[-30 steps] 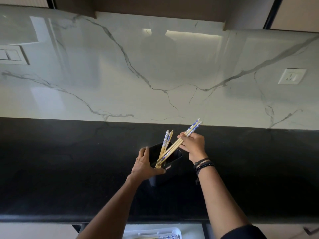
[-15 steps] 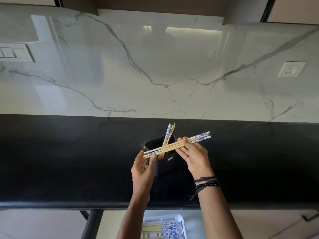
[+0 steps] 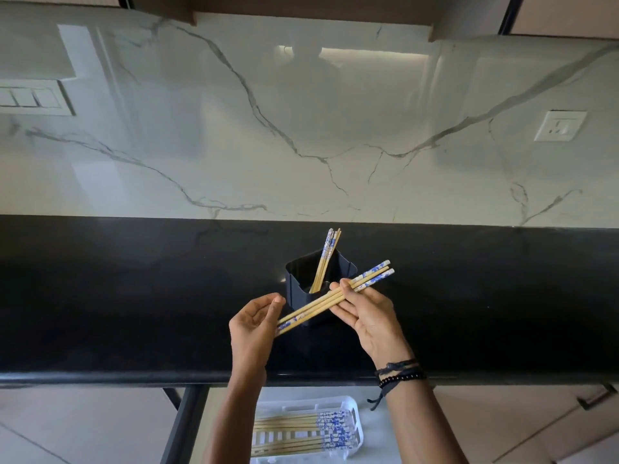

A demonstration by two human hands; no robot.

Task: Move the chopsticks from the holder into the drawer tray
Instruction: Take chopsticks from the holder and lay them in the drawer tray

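A black square holder (image 3: 341,266) stands on the black counter with a few bamboo chopsticks (image 3: 326,256) with blue-and-white ends still leaning in it. My right hand (image 3: 366,318) grips a small bundle of chopsticks (image 3: 321,304) held slanted in front of the holder. My left hand (image 3: 256,324) touches the bundle's lower left ends with its fingertips. Below the counter edge, a white slotted tray (image 3: 350,405) in the open drawer holds several chopsticks (image 3: 301,432) lying flat.
The black counter (image 3: 134,296) runs the full width, its front edge just above the open drawer (image 3: 366,430). A marble backsplash rises behind, with a switch plate (image 3: 31,97) at left and a socket (image 3: 559,126) at right. A cabinet handle (image 3: 599,396) shows at lower right.
My right hand pulled the bundle out of the holder and lowered it toward me. My left hand let go of the holder and came to the bundle's ends. The view tilted down, showing the tray.
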